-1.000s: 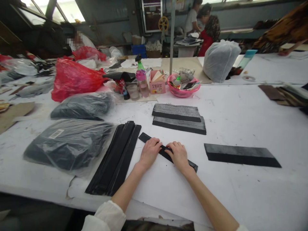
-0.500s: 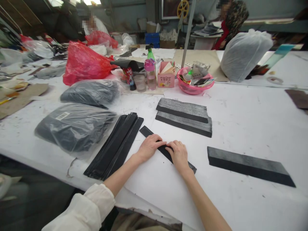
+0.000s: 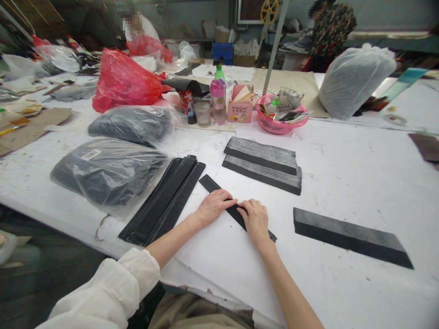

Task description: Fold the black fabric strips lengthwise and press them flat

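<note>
A narrow black strip [image 3: 209,183] lies slantwise on the white-covered table in front of me. My left hand [image 3: 215,204] is closed on its middle, thumb and fingers pressed at the edge. Right beside it, my right hand [image 3: 254,219] pinches the same strip, the two thumbs almost touching. Under the hands the strip's middle is partly hidden. A pile of long black strips [image 3: 168,196] lies to the left. Farther off are two overlapping stacks of black strips with greyish fuzzy tops [image 3: 262,156]. Another black piece with a grey upper band [image 3: 350,234] lies to the right.
Clear plastic bags with dark contents [image 3: 113,169] sit at the left, near a red bag [image 3: 126,82]. Behind are a pink-lidded bottle [image 3: 218,103], a pink box [image 3: 240,109], a pink basket [image 3: 283,123] and a pole [image 3: 274,50]. Two people are across the table.
The view has shifted slightly, so background things sit a little differently. Both hands stay at nearly the same spot on the strip, with only slight finger movement at most.
</note>
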The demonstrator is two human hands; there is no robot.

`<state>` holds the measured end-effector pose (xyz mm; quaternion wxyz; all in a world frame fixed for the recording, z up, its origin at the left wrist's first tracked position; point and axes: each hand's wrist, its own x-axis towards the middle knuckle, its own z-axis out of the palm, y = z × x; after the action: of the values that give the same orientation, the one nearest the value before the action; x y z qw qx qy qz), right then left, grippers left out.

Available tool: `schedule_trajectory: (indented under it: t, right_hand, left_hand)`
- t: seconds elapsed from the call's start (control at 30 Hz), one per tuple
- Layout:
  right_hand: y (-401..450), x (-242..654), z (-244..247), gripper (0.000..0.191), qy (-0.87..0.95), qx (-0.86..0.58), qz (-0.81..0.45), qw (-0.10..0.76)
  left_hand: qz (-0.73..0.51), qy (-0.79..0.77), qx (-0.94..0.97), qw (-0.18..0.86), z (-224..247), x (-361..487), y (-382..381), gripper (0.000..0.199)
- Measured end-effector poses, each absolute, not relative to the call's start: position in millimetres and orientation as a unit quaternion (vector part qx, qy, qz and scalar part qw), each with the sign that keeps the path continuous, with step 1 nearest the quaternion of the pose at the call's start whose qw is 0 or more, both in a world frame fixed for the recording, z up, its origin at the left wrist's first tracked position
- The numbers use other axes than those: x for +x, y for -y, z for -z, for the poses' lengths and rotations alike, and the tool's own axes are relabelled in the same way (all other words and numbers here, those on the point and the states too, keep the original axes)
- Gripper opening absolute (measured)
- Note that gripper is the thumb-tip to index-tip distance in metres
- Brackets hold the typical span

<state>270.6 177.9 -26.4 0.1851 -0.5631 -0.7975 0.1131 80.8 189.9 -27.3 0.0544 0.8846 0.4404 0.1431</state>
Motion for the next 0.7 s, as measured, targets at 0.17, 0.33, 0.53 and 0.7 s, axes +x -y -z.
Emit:
schedule_trajectory:
  t: [0.17,0.33,0.53,0.7]
  right_hand:
    - [-177,270,27,0.008,0.799,-0.562,-0.102,0.186]
    - [-174,275,26,0.005,0.799,-0.56,-0.109,0.191]
    - [-171,281,28,0.007,0.8,-0.559,-0.106,0.193]
    - [-171,280,29,0.009,0.802,-0.557,-0.102,0.191]
  left_hand:
    - [-0.138,-0.426,0.893,0.04,24,82,-189,0.031]
    - [-0.13,-0.421,0.898,0.003,25,85,-188,0.029]
    - [-0.117,-0.403,0.907,-0.037,24,88,-186,0.032]
    - [-0.134,-0.37,0.919,-0.006,24,94,-186,0.025]
